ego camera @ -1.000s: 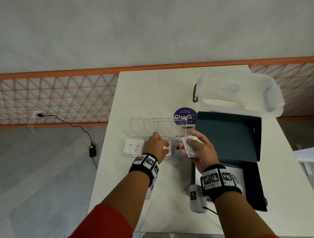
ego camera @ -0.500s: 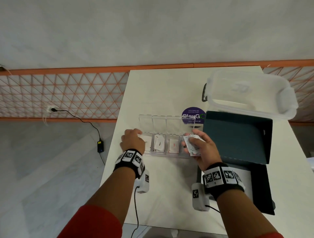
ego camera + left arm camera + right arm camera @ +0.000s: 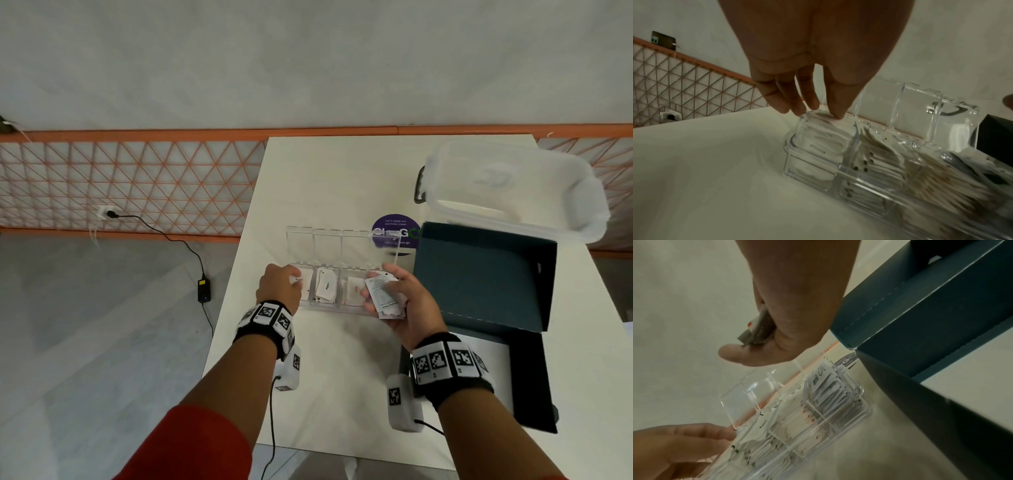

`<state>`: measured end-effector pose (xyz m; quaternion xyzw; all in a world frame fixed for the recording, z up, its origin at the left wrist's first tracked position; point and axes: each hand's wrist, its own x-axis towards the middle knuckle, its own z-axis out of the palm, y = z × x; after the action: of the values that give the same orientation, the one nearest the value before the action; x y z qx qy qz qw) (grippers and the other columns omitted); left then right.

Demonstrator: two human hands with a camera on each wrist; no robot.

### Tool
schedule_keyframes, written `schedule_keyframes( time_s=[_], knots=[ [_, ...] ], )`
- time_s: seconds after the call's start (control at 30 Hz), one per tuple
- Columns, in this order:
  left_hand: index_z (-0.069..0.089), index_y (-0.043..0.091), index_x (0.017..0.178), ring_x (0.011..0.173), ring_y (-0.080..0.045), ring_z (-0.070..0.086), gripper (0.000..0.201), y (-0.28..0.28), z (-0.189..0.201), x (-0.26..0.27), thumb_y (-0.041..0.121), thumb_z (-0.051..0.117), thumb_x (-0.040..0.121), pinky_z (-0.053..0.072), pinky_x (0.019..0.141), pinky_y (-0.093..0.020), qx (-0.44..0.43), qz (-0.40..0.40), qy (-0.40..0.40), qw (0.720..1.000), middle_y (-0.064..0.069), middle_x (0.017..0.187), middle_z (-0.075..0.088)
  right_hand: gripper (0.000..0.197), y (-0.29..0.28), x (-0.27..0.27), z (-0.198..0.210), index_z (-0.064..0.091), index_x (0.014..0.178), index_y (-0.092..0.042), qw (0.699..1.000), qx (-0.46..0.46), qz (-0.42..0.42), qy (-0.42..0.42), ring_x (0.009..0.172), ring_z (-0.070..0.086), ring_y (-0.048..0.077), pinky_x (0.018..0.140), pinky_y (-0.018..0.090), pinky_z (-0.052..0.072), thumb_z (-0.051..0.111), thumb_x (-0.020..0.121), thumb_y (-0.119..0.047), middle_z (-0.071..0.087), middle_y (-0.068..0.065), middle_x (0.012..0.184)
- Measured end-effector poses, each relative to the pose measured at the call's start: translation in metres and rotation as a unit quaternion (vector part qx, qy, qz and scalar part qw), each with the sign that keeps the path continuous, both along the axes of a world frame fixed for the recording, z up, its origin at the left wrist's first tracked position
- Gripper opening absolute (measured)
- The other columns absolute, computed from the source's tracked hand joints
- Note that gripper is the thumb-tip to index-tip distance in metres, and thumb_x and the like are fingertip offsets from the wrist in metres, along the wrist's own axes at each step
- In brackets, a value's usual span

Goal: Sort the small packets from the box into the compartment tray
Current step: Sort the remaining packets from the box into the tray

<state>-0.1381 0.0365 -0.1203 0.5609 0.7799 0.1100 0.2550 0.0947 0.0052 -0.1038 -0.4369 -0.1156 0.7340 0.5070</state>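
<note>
A clear compartment tray (image 3: 337, 306) lies mid-table with its lid standing open; each compartment holds stacked white packets. My left hand (image 3: 291, 278) is at the tray's left end. Its fairly straight fingertips (image 3: 835, 114) press a white packet (image 3: 818, 129) down onto the stack in the leftmost compartment. The tray wall (image 3: 789, 162) is close below. My right hand (image 3: 394, 294) hovers over the tray's right end and grips a small stack of packets (image 3: 382, 298) between thumb and fingers. The right wrist view shows that stack (image 3: 754, 332) edge-on above the tray (image 3: 838, 417), with my left hand (image 3: 684, 446) at the far end.
A dark teal box (image 3: 479, 274) with its flap up stands right of the tray, close to my right hand. Behind it sits a clear plastic tub (image 3: 513, 192). A purple sticker (image 3: 407, 233) lies behind the tray. The table's left edge (image 3: 236, 274) is near my left hand.
My left hand went from the tray's middle to a white packet lying left of the tray and brought it into the leftmost compartment. The right hand kept its stack in place.
</note>
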Motion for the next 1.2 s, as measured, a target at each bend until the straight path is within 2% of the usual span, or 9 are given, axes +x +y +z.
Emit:
schedule_keyframes(
  time_s=[0.07, 0.17, 0.3, 0.4, 0.53, 0.67, 0.77, 0.9, 1.2],
  knots=[
    [0.063, 0.019, 0.111, 0.106, -0.026, 0.055, 0.02, -0.001, 0.006, 0.001, 0.02, 0.055, 0.093, 0.046, 0.093, -0.039, 0.027, 0.013, -0.014, 0.999, -0.007, 0.12, 0.051, 0.045, -0.001, 0.001, -0.001, 0.058, 0.123, -0.009, 1.0, -0.002, 0.006, 0.016, 0.089, 0.069, 0.043, 0.064, 0.042, 0.059, 0.052, 0.08, 0.0, 0.071, 0.02, 0.111],
    [0.063, 0.023, 0.097, 0.092, -0.018, 0.06, 0.01, -0.003, 0.024, 0.013, 0.023, 0.061, 0.087, 0.047, 0.078, -0.026, 0.1, -0.007, -0.116, 0.988, 0.004, 0.102, 0.059, 0.043, 0.0, -0.003, -0.004, 0.061, 0.121, -0.01, 1.0, -0.008, 0.019, -0.019, 0.097, 0.07, 0.046, 0.065, 0.042, 0.06, 0.045, 0.088, 0.012, 0.071, 0.022, 0.112],
    [0.063, 0.037, 0.096, 0.076, -0.005, 0.063, 0.027, -0.006, 0.049, 0.042, 0.048, 0.074, 0.073, 0.051, 0.068, -0.02, -0.001, -0.111, -0.263, 0.958, 0.014, 0.084, 0.065, 0.035, 0.001, -0.015, 0.0, 0.067, 0.113, -0.014, 0.996, 0.005, 0.029, -0.087, 0.085, 0.073, 0.032, 0.062, 0.035, 0.06, 0.059, 0.089, 0.01, 0.074, 0.018, 0.105],
    [0.062, 0.033, 0.1, 0.078, -0.006, 0.065, 0.033, -0.004, 0.05, 0.051, 0.035, 0.079, 0.072, 0.053, 0.072, -0.026, -0.02, -0.138, -0.253, 0.957, 0.01, 0.086, 0.067, 0.031, 0.001, -0.02, 0.002, 0.067, 0.112, -0.014, 0.993, 0.01, 0.028, -0.114, 0.08, 0.074, 0.026, 0.06, 0.031, 0.058, 0.065, 0.088, 0.006, 0.076, 0.014, 0.102],
    [0.063, 0.028, 0.075, 0.058, 0.001, 0.053, 0.021, -0.007, 0.048, 0.049, 0.014, 0.077, 0.075, 0.044, 0.06, -0.012, 0.094, -0.118, -0.283, 0.947, 0.012, 0.079, 0.064, 0.027, 0.001, -0.019, 0.002, 0.064, 0.113, -0.009, 0.987, 0.002, 0.01, -0.159, 0.074, 0.071, 0.027, 0.056, 0.031, 0.054, 0.067, 0.088, 0.001, 0.073, 0.017, 0.098],
    [0.069, 0.017, 0.069, 0.077, 0.006, 0.054, 0.026, -0.011, 0.047, 0.057, -0.007, 0.068, 0.078, 0.048, 0.074, -0.014, 0.131, -0.163, -0.304, 0.929, 0.007, 0.097, 0.054, 0.012, 0.001, -0.013, 0.004, 0.07, 0.1, -0.01, 0.992, -0.017, -0.015, -0.127, 0.071, 0.072, 0.025, 0.055, 0.029, 0.055, 0.071, 0.088, -0.008, 0.075, 0.013, 0.091],
    [0.073, 0.015, 0.073, 0.083, 0.006, 0.055, 0.025, -0.01, 0.044, 0.063, -0.006, 0.062, 0.082, 0.046, 0.078, -0.014, 0.117, -0.17, -0.307, 0.929, 0.007, 0.101, 0.057, 0.018, 0.002, -0.009, 0.006, 0.068, 0.099, -0.014, 0.991, -0.009, -0.018, -0.135, 0.068, 0.072, 0.019, 0.053, 0.026, 0.054, 0.073, 0.086, -0.003, 0.076, 0.007, 0.085],
    [0.072, 0.029, 0.077, 0.069, -0.011, 0.063, 0.027, -0.006, 0.042, 0.068, 0.007, 0.059, 0.084, 0.052, 0.068, -0.025, 0.045, -0.13, -0.336, 0.932, 0.004, 0.08, 0.07, 0.021, 0.002, -0.004, 0.007, 0.064, 0.096, -0.013, 0.985, 0.0, -0.048, -0.163, 0.06, 0.069, 0.017, 0.048, 0.024, 0.053, 0.071, 0.085, 0.004, 0.073, 0.007, 0.079],
    [0.071, 0.026, 0.087, 0.077, -0.008, 0.066, 0.016, 0.008, 0.03, 0.08, 0.012, 0.075, 0.079, 0.05, 0.068, -0.013, 0.046, -0.059, -0.28, 0.957, 0.003, 0.083, 0.071, 0.012, 0.001, 0.025, 0.009, 0.059, 0.098, -0.009, 0.99, -0.012, -0.1, -0.098, 0.062, 0.066, 0.025, 0.044, 0.025, 0.05, 0.06, 0.092, 0.0, 0.072, 0.018, 0.087]
  ],
)
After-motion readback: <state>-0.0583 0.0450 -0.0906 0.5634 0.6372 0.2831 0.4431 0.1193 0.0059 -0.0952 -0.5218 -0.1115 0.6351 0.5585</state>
